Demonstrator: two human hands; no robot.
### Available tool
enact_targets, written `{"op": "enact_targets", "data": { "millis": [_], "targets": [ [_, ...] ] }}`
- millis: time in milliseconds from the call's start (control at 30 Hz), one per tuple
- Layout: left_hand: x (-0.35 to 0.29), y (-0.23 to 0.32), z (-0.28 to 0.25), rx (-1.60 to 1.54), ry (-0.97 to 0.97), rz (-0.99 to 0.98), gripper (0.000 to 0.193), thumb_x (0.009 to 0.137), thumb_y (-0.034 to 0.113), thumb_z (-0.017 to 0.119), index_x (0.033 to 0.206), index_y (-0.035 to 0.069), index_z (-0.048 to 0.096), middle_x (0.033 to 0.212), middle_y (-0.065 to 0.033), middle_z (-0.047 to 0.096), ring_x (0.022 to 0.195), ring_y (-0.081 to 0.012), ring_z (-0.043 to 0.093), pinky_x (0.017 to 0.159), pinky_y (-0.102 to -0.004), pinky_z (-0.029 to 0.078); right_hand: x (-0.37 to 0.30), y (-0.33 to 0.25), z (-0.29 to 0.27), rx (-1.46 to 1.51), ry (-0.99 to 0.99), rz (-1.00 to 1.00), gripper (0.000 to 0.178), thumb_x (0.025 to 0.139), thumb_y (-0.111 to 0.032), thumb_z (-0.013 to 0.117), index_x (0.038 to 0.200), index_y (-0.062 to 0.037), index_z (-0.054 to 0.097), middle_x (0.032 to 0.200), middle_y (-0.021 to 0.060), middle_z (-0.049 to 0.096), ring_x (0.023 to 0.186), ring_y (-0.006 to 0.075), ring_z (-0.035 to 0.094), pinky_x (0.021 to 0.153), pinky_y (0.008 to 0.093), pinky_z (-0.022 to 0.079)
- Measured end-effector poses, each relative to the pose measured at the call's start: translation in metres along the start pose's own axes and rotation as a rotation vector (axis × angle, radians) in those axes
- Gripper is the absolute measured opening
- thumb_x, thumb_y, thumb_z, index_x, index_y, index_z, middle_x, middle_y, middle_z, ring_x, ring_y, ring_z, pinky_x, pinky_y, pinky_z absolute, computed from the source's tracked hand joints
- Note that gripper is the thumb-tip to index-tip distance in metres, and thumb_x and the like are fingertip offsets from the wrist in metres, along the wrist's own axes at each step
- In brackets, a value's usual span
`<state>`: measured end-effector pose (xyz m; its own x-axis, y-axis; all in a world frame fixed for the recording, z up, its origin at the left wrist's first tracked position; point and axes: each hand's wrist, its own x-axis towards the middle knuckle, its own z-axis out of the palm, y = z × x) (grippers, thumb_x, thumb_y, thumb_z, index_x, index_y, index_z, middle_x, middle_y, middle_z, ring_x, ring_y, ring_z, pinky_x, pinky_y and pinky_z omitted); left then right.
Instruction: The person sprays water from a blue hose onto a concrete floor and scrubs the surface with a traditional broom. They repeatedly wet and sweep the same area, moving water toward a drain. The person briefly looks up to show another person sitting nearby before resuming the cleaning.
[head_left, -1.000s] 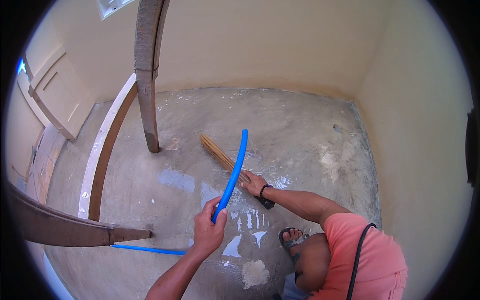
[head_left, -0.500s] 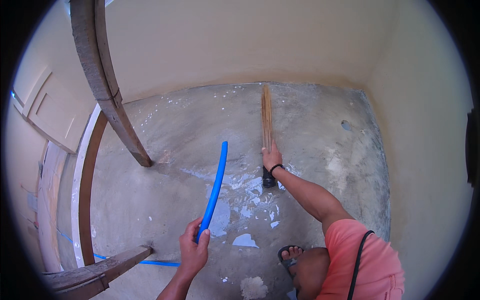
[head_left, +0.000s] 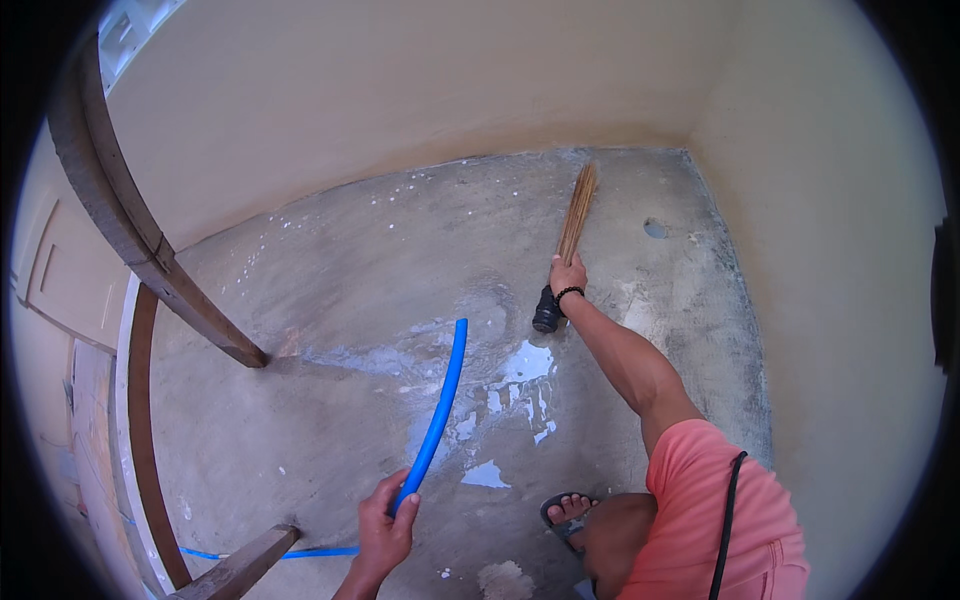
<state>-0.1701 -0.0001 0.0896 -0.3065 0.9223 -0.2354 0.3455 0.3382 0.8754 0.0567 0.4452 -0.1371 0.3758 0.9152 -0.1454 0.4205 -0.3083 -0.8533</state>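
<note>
A blue hose point(head_left: 441, 410) is gripped in my left hand point(head_left: 385, 525), low in the view, its free end pointing up and away over the wet floor. My right hand point(head_left: 567, 274) is wrapped round a stick broom point(head_left: 579, 215) just above its black-bound butt point(head_left: 546, 311). The broom's bristles reach toward the far wall and lean slightly right. Patches of shiny water point(head_left: 527, 362) lie on the concrete between the hose end and my right arm. Whether water is running from the hose, I cannot tell.
Wooden posts point(head_left: 165, 262) slant down to the floor on the left, beside a curved-looking white-edged board point(head_left: 142, 430). More blue hose point(head_left: 320, 552) runs along the floor at lower left. Plain walls point(head_left: 400, 90) bound the far side and the right. A small round drain hole point(head_left: 656, 228) is at the right.
My right hand has moved right and farther away with the broom, which now tilts rightward. The hose end sits slightly lower in view. The whole view has shifted somewhat.
</note>
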Motion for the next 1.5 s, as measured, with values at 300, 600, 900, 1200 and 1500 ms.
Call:
{"op": "enact_targets", "data": {
  "millis": [300, 600, 900, 1200, 1500],
  "targets": [
    [-0.01, 0.005, 0.006, 0.072, -0.018, 0.047, 0.026, 0.088, 0.006, 0.061, 0.112, -0.002, 0.057, 0.076, -0.0075, 0.063, 0.065, -0.0126, 0.056, 0.061, -0.0291, 0.046, -0.053, 0.044, -0.126, -0.434, -0.472, -0.282, 0.063, 0.081, -0.032, 0.067, 0.138, -0.0131, 0.049, 0.125, 0.0179, 0.061, 0.114, 0.0336, 0.059, 0.098, 0.0392, 0.046],
    [-0.042, 0.015, 0.016, 0.276, -0.129, 0.018, 0.029, 0.091, 0.01, 0.058, 0.117, 0.0, 0.051, 0.075, -0.012, 0.062, 0.064, -0.0191, 0.06, 0.06, -0.0339, 0.046, -0.069, 0.04, -0.169, -0.07, -0.024, -0.627, 0.045, 0.088, -0.028, 0.061, 0.128, -0.0101, 0.054, 0.1, 0.0169, 0.065, 0.087, 0.032, 0.066, 0.077, 0.0434, 0.054],
    [-0.082, -0.019, 0.021, 0.239, -0.296, 0.006, 0.032, 0.093, 0.021, 0.051, 0.118, 0.001, 0.048, 0.087, -0.0246, 0.061, 0.088, -0.0439, 0.059, 0.076, -0.0527, 0.044, -0.171, 0.044, -0.167, 0.348, -0.812, 0.119, 0.03, 0.097, -0.03, 0.048, 0.124, -0.0166, 0.047, 0.069, 0.0046, 0.048, 0.04, 0.0219, 0.051, 0.034, 0.0338, 0.047],
    [-0.117, -0.052, 0.02, 0.254, -0.048, -0.027, 0.027, 0.087, 0.013, 0.054, 0.108, -0.003, 0.05, 0.091, -0.0248, 0.062, 0.081, -0.04, 0.065, 0.071, -0.0507, 0.051, -0.265, 0.042, -0.151, 0.037, -0.899, -0.14, 0.046, 0.094, -0.031, 0.053, 0.131, -0.006, 0.045, 0.099, 0.0101, 0.054, 0.079, 0.0243, 0.05, 0.069, 0.039, 0.042],
    [-0.114, -0.087, 0.016, -0.423, -0.034, -0.481, 0.033, 0.084, 0.006, 0.047, 0.115, -0.003, 0.038, 0.072, -0.0184, 0.058, 0.047, -0.0266, 0.059, 0.035, -0.0407, 0.046, -0.267, 0.001, -0.16, -0.18, -0.88, -0.457, 0.052, 0.093, -0.034, 0.055, 0.129, 0.0025, 0.049, 0.106, 0.0096, 0.059, 0.097, 0.0245, 0.053, 0.089, 0.0425, 0.043]
  ]
}}
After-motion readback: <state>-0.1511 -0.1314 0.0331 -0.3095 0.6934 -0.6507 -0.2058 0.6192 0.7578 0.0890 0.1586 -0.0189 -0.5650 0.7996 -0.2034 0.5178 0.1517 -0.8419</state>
